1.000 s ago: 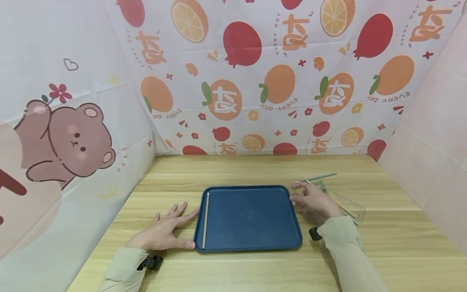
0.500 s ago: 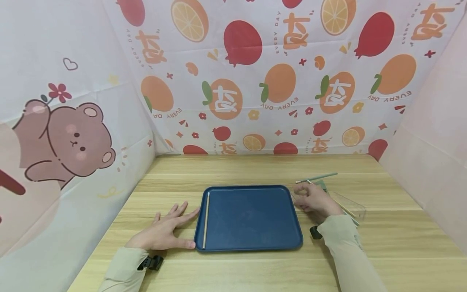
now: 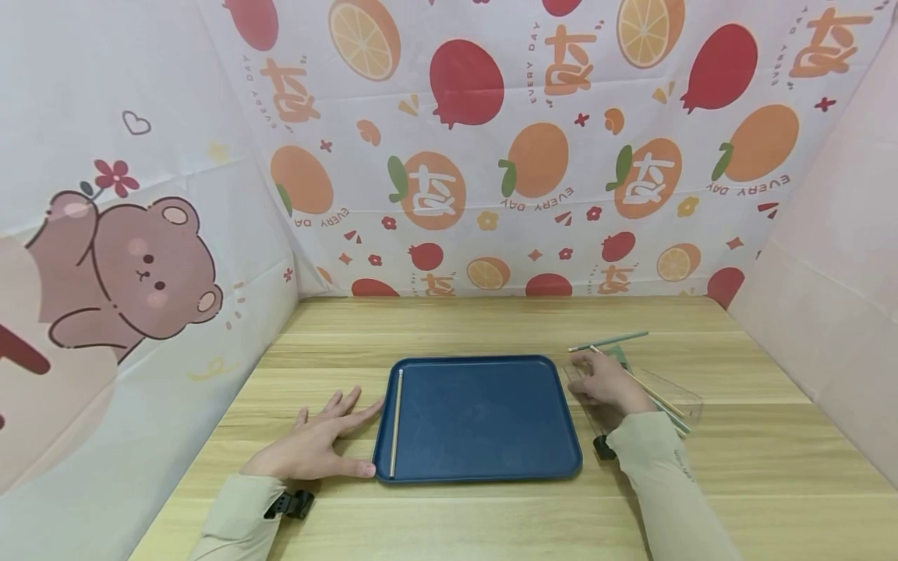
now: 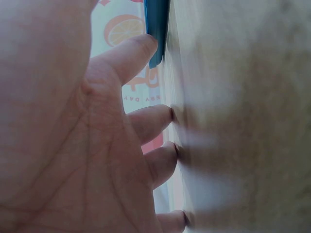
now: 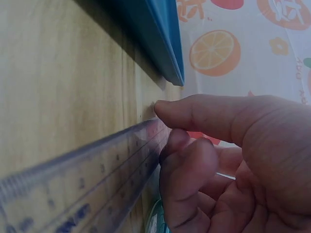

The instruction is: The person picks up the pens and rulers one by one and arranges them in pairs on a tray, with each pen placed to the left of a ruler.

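Note:
In the head view, my left hand (image 3: pixel 316 444) lies spread on the table, its thumb and index fingertip against the left rim of a blue tray (image 3: pixel 484 421). A light wooden-coloured pencil (image 3: pixel 397 421) lies along the tray's left side. My right hand (image 3: pixel 609 384) is beyond the tray's right rim, fingers bent. In the right wrist view, the thumb and curled index finger pinch the far end of a clear ruler (image 5: pixel 87 184) with number marks, which lies close over the wood. Part of that end is hidden by the fingers.
Around the right hand lie a teal pencil (image 3: pixel 609 341), a tan pencil (image 3: pixel 659 393), a pale green pencil (image 3: pixel 673 421), a green item (image 3: pixel 619 355) and a clear plastic piece (image 3: pixel 691 403). Patterned cloth (image 3: pixel 491 226) stands behind the table.
My right hand has drawn back slightly rightward from the tray's right rim, and its fingers have closed together. The left hand, tray and pencils have stayed in place.

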The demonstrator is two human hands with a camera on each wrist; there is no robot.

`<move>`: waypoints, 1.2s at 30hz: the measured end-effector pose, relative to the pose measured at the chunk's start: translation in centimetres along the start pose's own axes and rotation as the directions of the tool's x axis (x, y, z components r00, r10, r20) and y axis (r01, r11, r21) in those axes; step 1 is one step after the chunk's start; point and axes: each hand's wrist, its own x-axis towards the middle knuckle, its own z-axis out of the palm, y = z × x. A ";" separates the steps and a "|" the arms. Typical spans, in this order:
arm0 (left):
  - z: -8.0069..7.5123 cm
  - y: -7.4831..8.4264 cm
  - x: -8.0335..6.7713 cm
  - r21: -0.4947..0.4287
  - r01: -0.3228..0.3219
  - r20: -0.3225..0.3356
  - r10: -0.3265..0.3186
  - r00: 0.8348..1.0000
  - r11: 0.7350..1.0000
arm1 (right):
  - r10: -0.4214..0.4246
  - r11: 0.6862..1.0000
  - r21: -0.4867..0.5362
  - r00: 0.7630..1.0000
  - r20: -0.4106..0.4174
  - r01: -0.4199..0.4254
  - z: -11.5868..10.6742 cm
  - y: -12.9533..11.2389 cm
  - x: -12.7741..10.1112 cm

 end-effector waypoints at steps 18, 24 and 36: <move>-0.2 0.3 -0.2 -0.010 0.011 0.012 -0.011 1.000 1.000 | -0.005 0.987 -0.161 0.999 -0.052 -0.004 -0.3 -0.4 -0.1; -0.1 0.3 -0.1 -0.013 0.010 0.013 -0.010 1.000 1.000 | 0.001 0.986 -0.166 0.999 -0.045 -0.009 -0.3 -0.4 -0.1; -0.1 0.2 -0.1 -0.002 0.009 0.008 -0.009 1.000 1.000 | 0.005 0.988 -0.156 1.000 -0.019 -0.008 -0.6 -0.2 0.3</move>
